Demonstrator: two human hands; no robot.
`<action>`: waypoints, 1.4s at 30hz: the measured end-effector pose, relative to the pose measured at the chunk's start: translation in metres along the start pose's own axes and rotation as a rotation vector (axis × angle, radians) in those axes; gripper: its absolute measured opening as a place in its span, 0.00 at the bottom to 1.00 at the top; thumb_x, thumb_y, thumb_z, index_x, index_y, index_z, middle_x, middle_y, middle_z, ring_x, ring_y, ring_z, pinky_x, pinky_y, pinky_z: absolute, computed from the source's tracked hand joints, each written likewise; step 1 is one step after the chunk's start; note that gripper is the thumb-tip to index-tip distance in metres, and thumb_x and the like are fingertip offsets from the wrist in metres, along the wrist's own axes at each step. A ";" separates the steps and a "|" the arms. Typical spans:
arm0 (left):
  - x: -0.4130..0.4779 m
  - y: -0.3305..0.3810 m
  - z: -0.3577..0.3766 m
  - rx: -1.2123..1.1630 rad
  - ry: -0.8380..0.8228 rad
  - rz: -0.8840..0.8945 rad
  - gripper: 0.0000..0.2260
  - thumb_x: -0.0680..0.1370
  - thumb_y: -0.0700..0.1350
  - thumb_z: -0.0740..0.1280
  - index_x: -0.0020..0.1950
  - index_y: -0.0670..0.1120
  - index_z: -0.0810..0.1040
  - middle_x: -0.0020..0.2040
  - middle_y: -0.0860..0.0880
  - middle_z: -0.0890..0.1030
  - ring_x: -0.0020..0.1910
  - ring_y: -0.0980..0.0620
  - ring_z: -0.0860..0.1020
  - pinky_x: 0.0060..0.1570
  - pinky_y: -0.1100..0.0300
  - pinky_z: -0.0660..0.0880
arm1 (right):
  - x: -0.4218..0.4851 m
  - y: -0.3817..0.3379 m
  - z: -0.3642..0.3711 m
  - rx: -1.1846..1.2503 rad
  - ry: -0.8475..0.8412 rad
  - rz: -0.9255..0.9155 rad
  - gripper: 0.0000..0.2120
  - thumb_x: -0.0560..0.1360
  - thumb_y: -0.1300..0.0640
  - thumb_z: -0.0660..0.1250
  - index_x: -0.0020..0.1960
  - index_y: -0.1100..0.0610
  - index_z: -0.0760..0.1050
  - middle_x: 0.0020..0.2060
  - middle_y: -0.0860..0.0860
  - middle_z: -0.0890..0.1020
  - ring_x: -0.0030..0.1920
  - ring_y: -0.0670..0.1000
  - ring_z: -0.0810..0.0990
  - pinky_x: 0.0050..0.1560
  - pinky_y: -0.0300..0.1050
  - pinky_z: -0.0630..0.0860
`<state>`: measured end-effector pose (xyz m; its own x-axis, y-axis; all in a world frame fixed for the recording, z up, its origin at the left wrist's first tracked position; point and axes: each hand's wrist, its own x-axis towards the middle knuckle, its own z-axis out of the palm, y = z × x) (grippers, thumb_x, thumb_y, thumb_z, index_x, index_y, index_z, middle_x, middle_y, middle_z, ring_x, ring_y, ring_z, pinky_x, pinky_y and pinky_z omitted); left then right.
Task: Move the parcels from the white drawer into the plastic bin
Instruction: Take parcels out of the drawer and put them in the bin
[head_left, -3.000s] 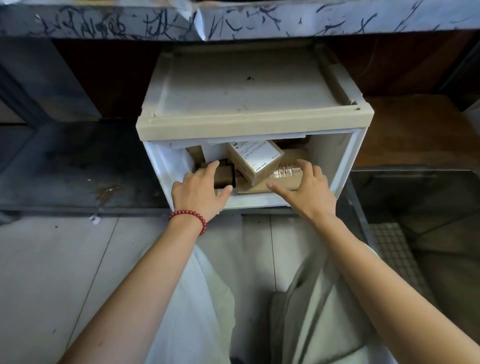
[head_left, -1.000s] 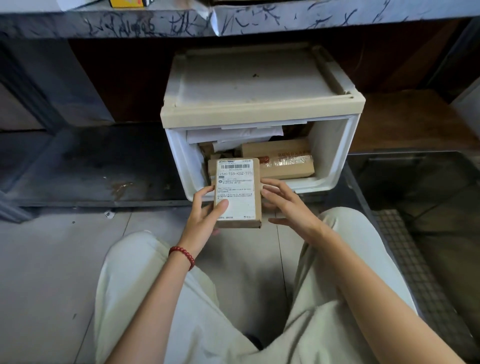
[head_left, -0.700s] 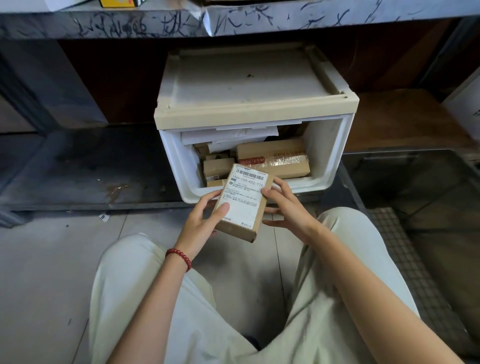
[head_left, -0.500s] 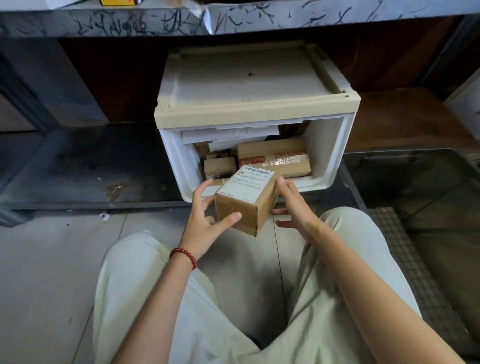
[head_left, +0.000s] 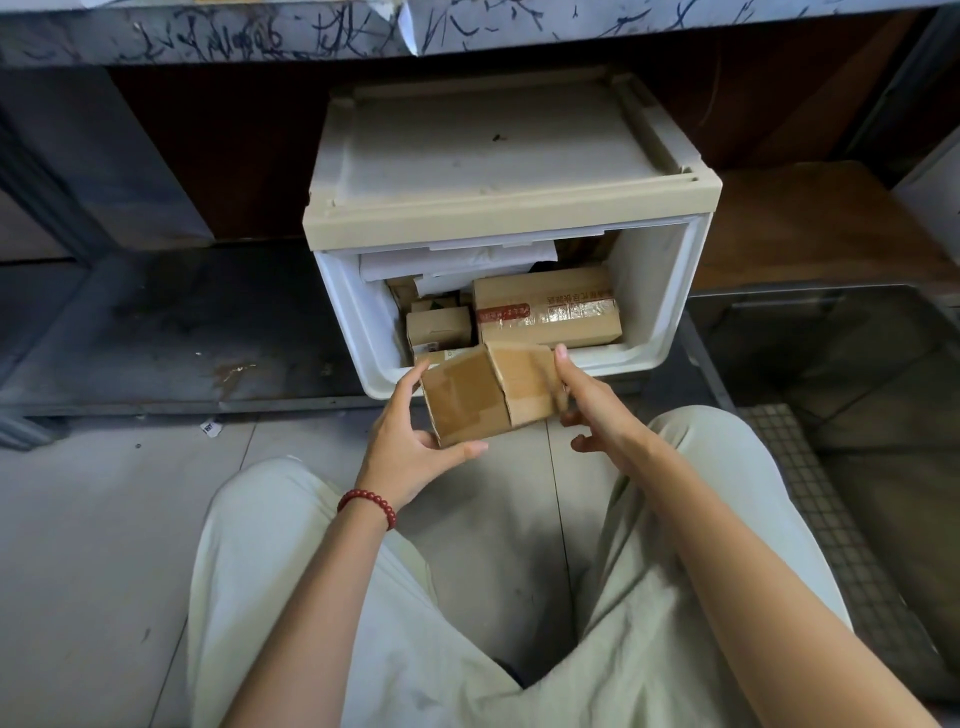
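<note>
You hold 1 small brown parcel (head_left: 483, 397) between both hands, in the air just in front of the front lip of the white drawer (head_left: 670, 301) and above the floor tiles (head_left: 104, 519). Your left hand (head_left: 410, 447) (the one with the red bead bracelet (head_left: 366, 506)) grips its left end, thumb under the lower edge. Your right hand (head_left: 597, 410), slightly blurred, clasps the right end, 1 fingertip at the upper corner. Inside the drawer, a long taped box (head_left: 545, 312) lies against the right wall, a smaller box (head_left: 439, 327) sits just to its left, and white envelopes (head_left: 457, 260) lie at the back.
</note>
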<state>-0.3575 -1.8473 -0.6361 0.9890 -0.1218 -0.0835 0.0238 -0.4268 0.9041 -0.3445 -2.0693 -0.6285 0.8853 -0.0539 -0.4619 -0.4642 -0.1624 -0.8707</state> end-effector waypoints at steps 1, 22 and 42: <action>0.000 -0.001 0.000 0.007 0.032 -0.007 0.46 0.60 0.58 0.80 0.73 0.61 0.59 0.71 0.55 0.66 0.49 0.53 0.82 0.49 0.62 0.79 | -0.001 0.000 0.000 -0.013 0.007 -0.011 0.28 0.76 0.29 0.50 0.67 0.43 0.68 0.52 0.46 0.74 0.48 0.47 0.73 0.43 0.41 0.71; 0.031 0.052 0.025 -0.132 0.068 -0.053 0.20 0.69 0.72 0.59 0.51 0.61 0.76 0.52 0.59 0.79 0.53 0.57 0.77 0.54 0.51 0.77 | -0.013 -0.019 -0.036 0.200 -0.031 -0.214 0.35 0.63 0.34 0.72 0.65 0.47 0.70 0.60 0.49 0.79 0.55 0.46 0.82 0.49 0.44 0.79; 0.083 0.128 0.225 0.791 -0.333 0.490 0.31 0.76 0.62 0.61 0.76 0.57 0.54 0.67 0.49 0.71 0.63 0.47 0.73 0.55 0.48 0.75 | -0.032 0.111 -0.236 0.329 0.891 0.024 0.20 0.70 0.41 0.72 0.53 0.52 0.74 0.53 0.53 0.80 0.50 0.51 0.82 0.39 0.41 0.81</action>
<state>-0.3055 -2.1138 -0.6214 0.7691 -0.6391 0.0023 -0.6018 -0.7230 0.3391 -0.4175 -2.3178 -0.6711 0.5082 -0.8073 -0.2999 -0.3465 0.1271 -0.9294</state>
